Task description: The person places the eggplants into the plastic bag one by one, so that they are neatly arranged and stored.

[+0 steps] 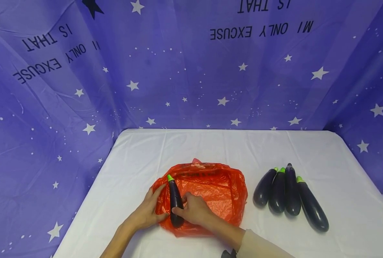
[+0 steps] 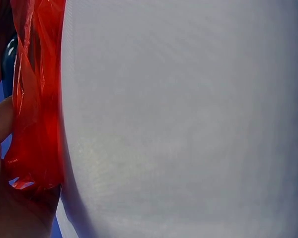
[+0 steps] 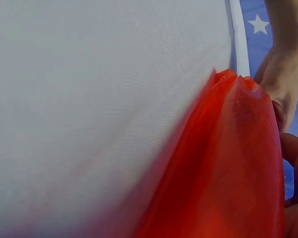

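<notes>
A red plastic bag (image 1: 215, 186) lies on the white-covered table, its mouth spread wide toward me. One dark purple eggplant (image 1: 175, 191) with a green stem end is over the left part of the mouth, stem pointing away from me. My right hand (image 1: 194, 209) grips it near its thick lower end, thumb on top. At the left rim, my left hand (image 1: 146, 211) holds the bag's side, fingers and thumb spread along the edge. The left wrist view shows red film (image 2: 37, 124) against that hand. In the right wrist view, the bag's side (image 3: 223, 163) covers much of the eggplant's area.
Several more eggplants (image 1: 292, 191) lie side by side on the table to the right of the bag. A purple curtain (image 1: 185, 82) with stars and lettering hangs behind the white tabletop (image 1: 139, 154) and along both sides. A dark object (image 1: 229, 253) shows beside the right sleeve.
</notes>
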`<control>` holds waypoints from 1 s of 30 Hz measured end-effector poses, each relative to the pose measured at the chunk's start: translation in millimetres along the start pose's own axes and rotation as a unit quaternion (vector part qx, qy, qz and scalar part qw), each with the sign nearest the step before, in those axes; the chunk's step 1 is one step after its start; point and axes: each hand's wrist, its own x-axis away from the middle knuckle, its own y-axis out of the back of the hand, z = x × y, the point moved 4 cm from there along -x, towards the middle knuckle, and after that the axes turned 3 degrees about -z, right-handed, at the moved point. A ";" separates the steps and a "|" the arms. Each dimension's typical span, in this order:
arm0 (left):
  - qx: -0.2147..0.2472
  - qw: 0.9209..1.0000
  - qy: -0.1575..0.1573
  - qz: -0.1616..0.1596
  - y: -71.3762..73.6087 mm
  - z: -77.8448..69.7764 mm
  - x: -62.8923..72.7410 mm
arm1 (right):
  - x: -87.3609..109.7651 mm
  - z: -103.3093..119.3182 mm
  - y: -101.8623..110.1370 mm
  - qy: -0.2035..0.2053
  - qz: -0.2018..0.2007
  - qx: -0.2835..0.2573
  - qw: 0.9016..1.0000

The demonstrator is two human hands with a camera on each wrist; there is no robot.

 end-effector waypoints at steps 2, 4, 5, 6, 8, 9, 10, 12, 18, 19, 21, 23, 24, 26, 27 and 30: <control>0.000 1.000 0.001 -0.001 -0.1 -0.2 0.6 | -0.4 0.1 0.0 0.001 0.002 0.003 1.000; 0.000 1.000 0.001 -0.002 -0.4 0.1 0.8 | -0.8 0.7 0.6 0.005 0.005 0.005 1.000; 0.001 1.000 0.001 -0.002 -0.3 -0.1 0.9 | -1.0 0.9 0.9 0.008 0.007 0.006 1.000; 0.001 1.000 0.001 -0.002 -0.3 0.0 0.9 | -1.2 1.4 1.4 0.011 0.009 0.006 1.000; 0.000 1.000 0.003 0.000 -0.2 0.2 0.5 | -1.8 2.1 2.7 0.013 0.013 0.003 1.000; -0.001 1.000 0.003 0.000 0.0 0.2 0.1 | -2.1 2.4 3.3 0.014 0.015 0.003 1.000; -0.003 1.000 0.002 0.001 0.2 0.1 -0.2 | -2.6 2.4 3.9 0.013 0.016 0.003 1.000; -0.004 1.000 0.005 0.004 0.9 -0.2 -1.1 | -3.1 2.6 5.5 0.010 0.017 0.002 1.000; -0.001 1.000 0.015 0.012 1.5 -0.3 -2.2 | -1.9 3.0 10.3 0.011 0.011 0.011 1.000; -0.001 1.000 0.015 0.013 1.4 -0.3 -2.0 | -1.6 3.1 10.9 0.012 0.010 0.012 1.000; -0.001 1.000 0.012 0.012 1.4 -0.3 -1.2 | -1.4 2.5 11.4 0.012 0.010 0.013 1.000; -0.001 1.000 0.012 0.011 1.6 -0.3 -1.3 | -1.7 2.0 12.6 0.013 0.009 0.013 1.000; 0.000 1.000 0.013 0.012 1.7 -0.5 -1.2 | -1.9 1.8 13.2 0.011 0.009 0.013 1.000; 0.000 1.000 0.014 0.014 1.8 -0.5 -1.2 | -2.2 0.8 13.9 0.010 0.009 0.013 1.000; 0.001 1.000 0.015 0.014 1.5 -0.2 -1.3 | -2.3 0.3 14.1 0.010 0.008 0.015 1.000; -0.001 1.000 0.009 0.013 1.5 -0.5 -1.3 | -2.2 -0.7 14.5 0.007 0.008 0.018 1.000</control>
